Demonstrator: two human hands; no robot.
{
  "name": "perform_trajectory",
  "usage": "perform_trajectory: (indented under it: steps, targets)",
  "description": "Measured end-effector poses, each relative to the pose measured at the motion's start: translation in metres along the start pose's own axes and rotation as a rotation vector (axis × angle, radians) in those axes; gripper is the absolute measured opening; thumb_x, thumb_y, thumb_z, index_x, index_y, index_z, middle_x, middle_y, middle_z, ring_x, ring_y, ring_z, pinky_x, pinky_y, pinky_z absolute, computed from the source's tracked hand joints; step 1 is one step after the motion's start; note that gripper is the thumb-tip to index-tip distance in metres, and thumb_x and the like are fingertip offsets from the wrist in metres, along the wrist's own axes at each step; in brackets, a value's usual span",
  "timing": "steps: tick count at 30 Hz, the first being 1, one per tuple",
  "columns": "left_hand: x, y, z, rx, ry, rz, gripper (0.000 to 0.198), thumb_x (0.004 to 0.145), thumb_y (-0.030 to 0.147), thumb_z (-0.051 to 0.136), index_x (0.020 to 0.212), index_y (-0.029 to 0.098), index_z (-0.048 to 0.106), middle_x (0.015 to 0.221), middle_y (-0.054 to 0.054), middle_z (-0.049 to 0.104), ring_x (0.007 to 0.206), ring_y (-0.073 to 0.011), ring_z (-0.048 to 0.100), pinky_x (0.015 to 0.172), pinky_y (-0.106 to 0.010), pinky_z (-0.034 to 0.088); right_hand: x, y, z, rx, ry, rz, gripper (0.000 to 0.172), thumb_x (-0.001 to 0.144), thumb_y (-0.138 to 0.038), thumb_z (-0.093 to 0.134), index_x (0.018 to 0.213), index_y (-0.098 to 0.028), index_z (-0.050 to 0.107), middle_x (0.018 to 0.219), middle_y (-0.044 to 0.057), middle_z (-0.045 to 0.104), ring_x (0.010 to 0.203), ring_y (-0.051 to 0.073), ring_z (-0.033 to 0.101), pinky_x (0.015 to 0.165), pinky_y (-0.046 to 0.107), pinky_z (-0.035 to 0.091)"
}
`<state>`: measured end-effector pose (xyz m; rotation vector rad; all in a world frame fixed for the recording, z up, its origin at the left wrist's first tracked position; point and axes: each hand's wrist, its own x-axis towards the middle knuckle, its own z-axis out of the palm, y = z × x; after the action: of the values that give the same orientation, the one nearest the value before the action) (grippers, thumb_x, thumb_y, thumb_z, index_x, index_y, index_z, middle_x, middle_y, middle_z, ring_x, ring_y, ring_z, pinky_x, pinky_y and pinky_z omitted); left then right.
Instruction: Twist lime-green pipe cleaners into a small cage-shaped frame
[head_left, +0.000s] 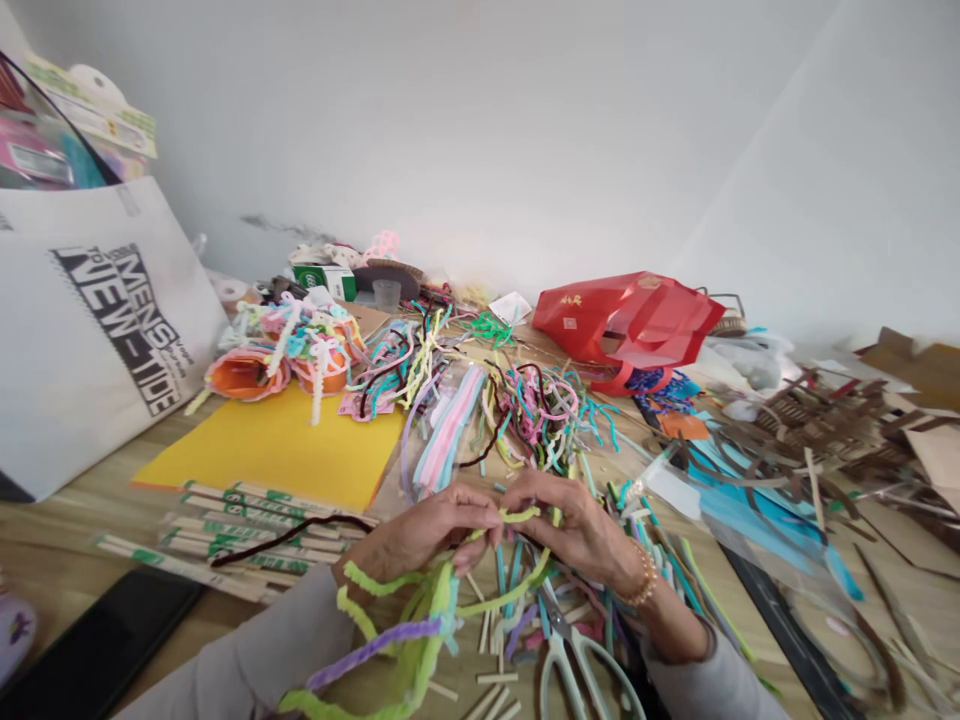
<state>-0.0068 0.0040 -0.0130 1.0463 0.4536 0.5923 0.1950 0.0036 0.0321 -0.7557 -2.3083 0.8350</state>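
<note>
While two hands meet above the middle of the surface [465, 690] toward its near edge, one yellow-green pipe cleaner [520, 516] spans them. The left hand [450, 520] pinches it with fingers drawn together; the right hand [574, 525], one beaded bracelet [643, 580] at its wrist, grips it likewise between thumb and fingers. Just below hangs one yellow-green bundle [412, 645] with a purple strand [375, 650] and a light-blue tie. One pair of scissors [556, 620] with pale handles lies near the right hand, toward the near edge.

Toward the near left corner are one black phone [105, 640] and several paper-sleeved chopsticks [247, 525], overlapping too much to count, their green print unreadable; one dark brown pipe cleaner [292, 535] crosses them. A yellow sheet [277, 450] lies beyond.

Two bags stand out: a white bag [90, 350] by the left edge, reading "MENS" and "NEW-TIDE", and a red bag [585, 320] near the far edge, its gold marks too small to read.
</note>
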Motion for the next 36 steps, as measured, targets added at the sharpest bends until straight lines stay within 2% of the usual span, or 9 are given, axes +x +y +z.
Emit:
perform_trajectory:
  steps: [8, 13, 18, 22, 27, 30, 33, 36]
  targets:
    - [0.001, -0.005, -0.002, 0.113, 0.026, 0.016, 0.027, 0.081, 0.036, 0.058, 0.073, 0.011, 0.065, 0.039, 0.005, 0.046, 0.033, -0.0065, 0.042, 0.039, -0.018, 0.03, 0.0, 0.001, -0.006, -0.048, -0.071, -0.055, 0.017, 0.091, -0.024, 0.053, 0.101, -0.018, 0.065, 0.092, 0.008, 0.065, 0.086, 0.017, 0.061, 0.079, 0.029, 0.047]
    - [0.001, 0.0, 0.001, 0.266, 0.031, 0.058, 0.033, 0.084, 0.041, 0.055, 0.078, 0.011, 0.066, 0.041, 0.005, 0.046, 0.037, -0.0071, 0.042, 0.044, -0.019, 0.031, 0.0, 0.001, -0.007, -0.074, -0.096, -0.025, 0.015, 0.092, -0.022, 0.051, 0.092, -0.016, 0.064, 0.088, 0.006, 0.064, 0.081, 0.015, 0.059, 0.075, 0.026, 0.044]
    - [0.001, 0.002, 0.003, 0.459, 0.026, 0.109, 0.038, 0.085, 0.047, 0.052, 0.081, 0.012, 0.064, 0.044, 0.005, 0.047, 0.039, -0.0082, 0.042, 0.047, -0.02, 0.033, -0.001, -0.002, -0.008, -0.079, -0.139, 0.029, 0.023, 0.095, -0.025, 0.045, 0.082, -0.016, 0.062, 0.08, 0.003, 0.061, 0.075, 0.013, 0.056, 0.072, 0.024, 0.041]
    - [0.001, 0.002, 0.009, 0.716, 0.137, 0.164, 0.038, 0.09, 0.043, 0.044, 0.083, 0.012, 0.066, 0.047, 0.004, 0.047, 0.043, -0.0097, 0.041, 0.048, -0.021, 0.03, -0.002, 0.003, -0.004, -0.1, -0.105, 0.155, 0.027, 0.095, -0.03, 0.044, 0.075, -0.016, 0.056, 0.068, -0.001, 0.054, 0.063, 0.011, 0.048, 0.061, 0.022, 0.037]
    - [0.002, 0.0, 0.023, 1.087, 0.353, 0.238, 0.037, 0.087, 0.034, 0.05, 0.06, 0.014, 0.063, 0.053, 0.0, 0.053, 0.052, -0.0122, 0.044, 0.051, -0.023, 0.025, -0.002, 0.012, 0.006, -0.047, -0.09, 0.327, 0.035, 0.094, -0.033, 0.042, 0.063, -0.017, 0.045, 0.056, -0.004, 0.04, 0.052, 0.009, 0.033, 0.049, 0.022, 0.026]
    - [0.003, -0.001, 0.025, 1.067, 0.408, 0.234, 0.031, 0.086, 0.032, 0.052, 0.063, 0.014, 0.064, 0.055, 0.0, 0.054, 0.052, -0.0121, 0.044, 0.051, -0.023, 0.024, -0.001, 0.013, 0.009, -0.034, -0.073, 0.363, 0.037, 0.093, -0.034, 0.042, 0.062, -0.016, 0.046, 0.055, -0.004, 0.039, 0.052, 0.009, 0.033, 0.048, 0.021, 0.025]
    - [0.004, -0.001, 0.02, 0.88, 0.369, 0.238, 0.03, 0.087, 0.035, 0.05, 0.071, 0.015, 0.066, 0.049, 0.003, 0.049, 0.047, -0.0106, 0.04, 0.049, -0.022, 0.026, -0.001, 0.011, 0.008, 0.012, -0.06, 0.365, 0.041, 0.095, -0.039, 0.039, 0.064, -0.015, 0.052, 0.055, -0.004, 0.041, 0.052, 0.008, 0.035, 0.048, 0.021, 0.028]
    - [0.004, 0.0, 0.014, 0.606, 0.304, 0.185, 0.037, 0.088, 0.043, 0.047, 0.071, 0.014, 0.063, 0.041, 0.006, 0.04, 0.04, -0.0084, 0.035, 0.045, -0.021, 0.028, -0.001, 0.011, 0.005, 0.149, -0.004, 0.316, 0.032, 0.093, -0.043, 0.044, 0.086, -0.015, 0.058, 0.065, -0.002, 0.05, 0.056, 0.009, 0.045, 0.053, 0.02, 0.037]
